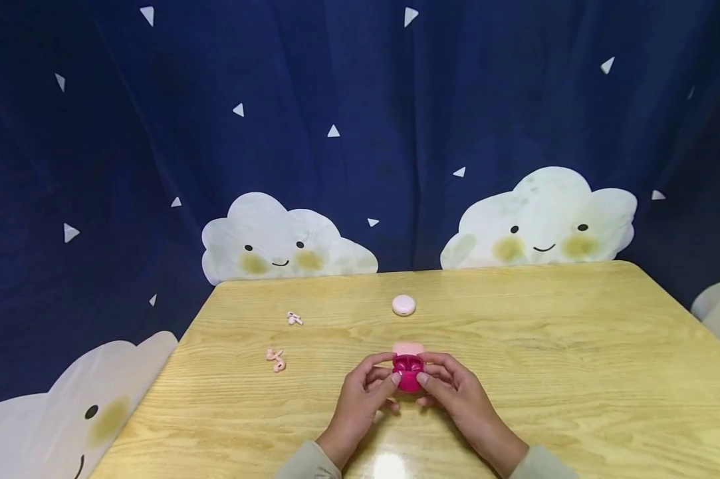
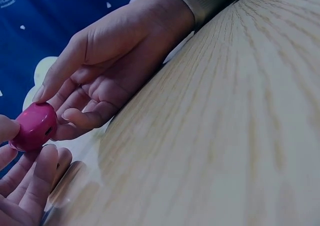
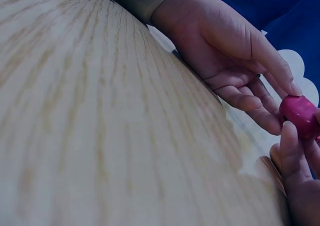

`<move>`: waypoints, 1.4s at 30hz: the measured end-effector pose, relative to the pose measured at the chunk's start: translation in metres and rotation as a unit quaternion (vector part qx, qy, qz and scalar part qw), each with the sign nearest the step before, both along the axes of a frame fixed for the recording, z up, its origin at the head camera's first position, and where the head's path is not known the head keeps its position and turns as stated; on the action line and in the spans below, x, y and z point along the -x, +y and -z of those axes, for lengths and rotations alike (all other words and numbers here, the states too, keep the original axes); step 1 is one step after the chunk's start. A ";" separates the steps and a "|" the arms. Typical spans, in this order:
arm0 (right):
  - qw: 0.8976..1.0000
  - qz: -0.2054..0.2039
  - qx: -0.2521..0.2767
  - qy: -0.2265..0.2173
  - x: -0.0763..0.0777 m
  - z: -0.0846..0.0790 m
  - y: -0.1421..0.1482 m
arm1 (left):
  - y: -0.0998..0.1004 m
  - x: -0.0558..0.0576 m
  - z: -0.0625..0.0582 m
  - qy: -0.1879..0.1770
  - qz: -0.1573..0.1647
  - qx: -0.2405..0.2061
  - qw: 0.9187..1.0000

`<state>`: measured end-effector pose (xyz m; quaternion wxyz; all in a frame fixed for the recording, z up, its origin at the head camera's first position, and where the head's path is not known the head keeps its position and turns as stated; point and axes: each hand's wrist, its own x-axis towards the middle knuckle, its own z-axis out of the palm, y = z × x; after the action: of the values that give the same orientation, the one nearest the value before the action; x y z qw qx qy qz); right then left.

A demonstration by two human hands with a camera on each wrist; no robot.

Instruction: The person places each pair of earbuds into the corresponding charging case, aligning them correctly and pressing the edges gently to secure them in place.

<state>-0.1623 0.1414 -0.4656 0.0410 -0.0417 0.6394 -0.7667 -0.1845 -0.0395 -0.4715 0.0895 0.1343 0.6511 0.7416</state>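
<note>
Both hands hold a deep pink earbud case (image 1: pixel 408 380) low over the near middle of the table, its lid raised. Two deep pink earbuds (image 1: pixel 408 364) sit inside it. My left hand (image 1: pixel 364 392) pinches the case's left side, thumb on the front and forefinger at the back. On the other side, my right hand (image 1: pixel 457 391) grips it the same way. In both wrist views the glossy case, shown as (image 2: pixel 37 126) in the left one, sits between the fingertips. Just behind it in the head view is a light pink piece (image 1: pixel 408 348), partly hidden.
A pale pink round case (image 1: pixel 404 305) lies farther back on the wooden table (image 1: pixel 545 332). To the left are a pair of pale pink earbuds (image 1: pixel 294 319) and a pair of peach earbuds (image 1: pixel 275 360). A dark blue curtain (image 1: pixel 360 166) with clouds hangs behind.
</note>
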 end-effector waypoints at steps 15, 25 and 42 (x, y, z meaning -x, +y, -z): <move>1.000 0.005 -0.004 -0.013 0.000 0.001 -0.001 | -0.001 -0.002 -0.003 0.000 -0.001 -0.012 1.000; 1.000 0.005 -0.001 -0.010 0.001 0.001 -0.001 | -0.001 -0.002 -0.004 0.007 0.000 -0.010 1.000; 1.000 -0.003 -0.001 -0.009 0.001 -0.001 0.000 | 0.000 0.000 -0.004 -0.013 -0.003 -0.001 1.000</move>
<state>-0.1631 0.1411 -0.4648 0.0487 -0.0368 0.6393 -0.7665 -0.1844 -0.0397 -0.4678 0.0951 0.1230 0.6495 0.7443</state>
